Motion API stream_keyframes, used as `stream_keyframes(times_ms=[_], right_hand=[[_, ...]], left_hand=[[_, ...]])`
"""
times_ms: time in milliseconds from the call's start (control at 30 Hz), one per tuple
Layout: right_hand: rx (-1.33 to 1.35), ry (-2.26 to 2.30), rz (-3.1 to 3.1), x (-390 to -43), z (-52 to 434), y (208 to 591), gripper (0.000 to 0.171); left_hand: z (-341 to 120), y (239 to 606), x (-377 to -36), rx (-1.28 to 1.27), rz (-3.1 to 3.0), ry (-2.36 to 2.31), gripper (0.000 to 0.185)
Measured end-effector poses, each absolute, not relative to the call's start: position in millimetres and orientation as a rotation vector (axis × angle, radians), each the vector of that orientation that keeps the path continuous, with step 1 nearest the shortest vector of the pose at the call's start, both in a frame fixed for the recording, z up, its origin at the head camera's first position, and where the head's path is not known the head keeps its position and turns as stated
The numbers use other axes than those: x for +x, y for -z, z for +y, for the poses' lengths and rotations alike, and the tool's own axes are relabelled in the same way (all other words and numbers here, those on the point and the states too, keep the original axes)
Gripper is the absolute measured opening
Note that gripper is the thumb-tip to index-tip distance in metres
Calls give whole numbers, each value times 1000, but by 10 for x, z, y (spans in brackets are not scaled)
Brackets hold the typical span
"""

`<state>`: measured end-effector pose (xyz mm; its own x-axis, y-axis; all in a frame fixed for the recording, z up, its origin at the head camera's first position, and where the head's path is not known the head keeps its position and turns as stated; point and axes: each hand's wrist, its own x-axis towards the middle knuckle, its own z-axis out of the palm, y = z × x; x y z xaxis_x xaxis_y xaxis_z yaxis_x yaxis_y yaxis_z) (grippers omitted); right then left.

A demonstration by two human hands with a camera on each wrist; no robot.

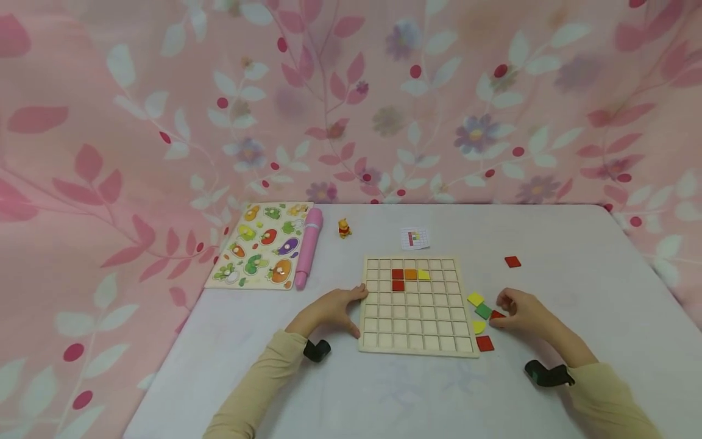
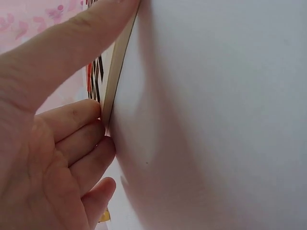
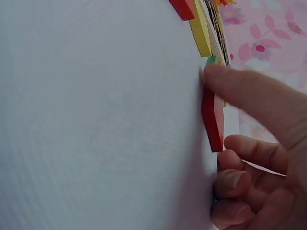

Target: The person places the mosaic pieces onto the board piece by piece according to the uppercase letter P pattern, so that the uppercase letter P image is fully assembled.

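From the head camera I see the left hand (image 1: 331, 311) braced against the left edge of the wooden grid board (image 1: 418, 305), thumb on the upper part of the edge and fingers curled around the lower part. The right hand (image 1: 521, 311) sits just right of the board with its fingers closed on a red tile (image 1: 496, 315) that lies on the table (image 1: 576, 292). Beside it lie 2 yellow tiles, a green tile (image 1: 483, 311) and another red tile (image 1: 485, 343); 1 more red tile (image 1: 512, 261) lies well apart, farther back. On the board, 4 cells are filled: 2 red, 1 orange, 1 yellow. A small pattern card (image 1: 414, 238) lies behind the board.

The left wrist camera shows the fingers (image 2: 72, 124) pressed on the board's edge (image 2: 115, 72). If that pressure slackens, I judge the board could slide while a tile goes in.

The right wrist camera shows the red tile (image 3: 213, 117) pinched with its edge against the table, a finger (image 3: 249, 91) on top; the lower fingers are curled, and I cannot quite tell whether the thumb touches it. With so thin a pinch the tile could slip, flip, or knock the green tile (image 3: 211, 60) next to it. Picking the wrong cell against the card is the other risk I see.
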<state>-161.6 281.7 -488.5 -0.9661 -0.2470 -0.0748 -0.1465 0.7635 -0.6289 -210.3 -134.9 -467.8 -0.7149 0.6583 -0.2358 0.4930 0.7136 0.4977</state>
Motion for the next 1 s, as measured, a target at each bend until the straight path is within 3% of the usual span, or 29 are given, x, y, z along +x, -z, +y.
stream_keyframes(times_ms=[233, 467, 1000], right_hand=[[-382, 931, 2797, -1605, 2801, 4830, 25], [-388, 910, 2832, -1604, 2810, 4746, 21], [-859, 1128, 2882, -1799, 2194, 4385, 23]], left_hand=[[-1370, 4695, -2096, 895, 2540, -552, 96], [-1366, 4709, -2078, 888, 2524, -580, 95], [-1349, 4683, -2101, 874, 2532, -576, 96]])
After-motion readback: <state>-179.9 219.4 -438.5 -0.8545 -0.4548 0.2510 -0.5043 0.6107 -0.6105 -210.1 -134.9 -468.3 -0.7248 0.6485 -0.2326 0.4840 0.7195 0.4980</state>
